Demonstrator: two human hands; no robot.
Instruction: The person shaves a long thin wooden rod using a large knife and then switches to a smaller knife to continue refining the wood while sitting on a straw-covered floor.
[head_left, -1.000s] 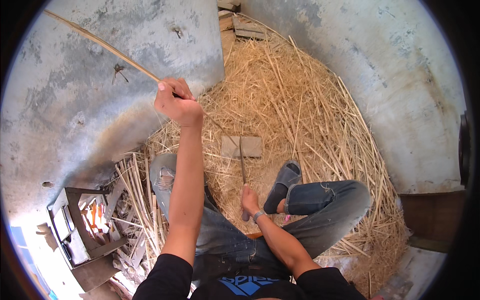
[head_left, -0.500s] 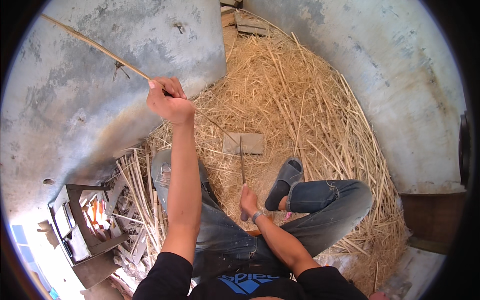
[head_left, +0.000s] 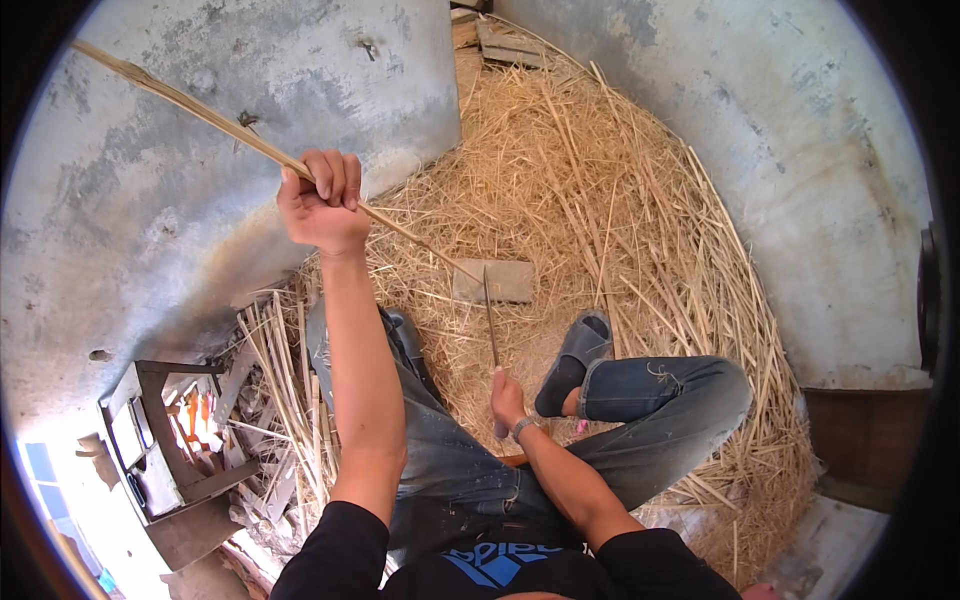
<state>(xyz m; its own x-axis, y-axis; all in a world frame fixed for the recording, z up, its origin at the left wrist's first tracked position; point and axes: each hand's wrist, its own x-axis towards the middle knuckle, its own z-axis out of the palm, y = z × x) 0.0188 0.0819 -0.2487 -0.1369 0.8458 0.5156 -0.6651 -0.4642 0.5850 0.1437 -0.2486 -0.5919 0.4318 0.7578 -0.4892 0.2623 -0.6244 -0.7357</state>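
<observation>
My left hand point(head_left: 322, 200) is raised and shut on a long thin cane strip point(head_left: 190, 108) that runs from the upper left down to a blade's tip. My right hand point(head_left: 506, 398) sits low between my knees, shut on the handle of a long narrow knife point(head_left: 490, 318) that points up and away from me. The strip's lower end meets the blade near a small flat grey block point(head_left: 497, 281) lying on the straw. I sit on the floor in jeans, a grey slipper point(head_left: 578, 352) on my right foot.
A large heap of straw-coloured cane shavings point(head_left: 620, 190) covers the concrete floor ahead. Cut cane strips point(head_left: 280, 370) lie in a bundle at my left. A dark metal stand with tools point(head_left: 160, 440) sits at lower left. Wooden boards point(head_left: 505, 40) lie at the far top.
My left hand has pulled the strip up and to the left, away from the knife. My right hand and the knife have stayed in place.
</observation>
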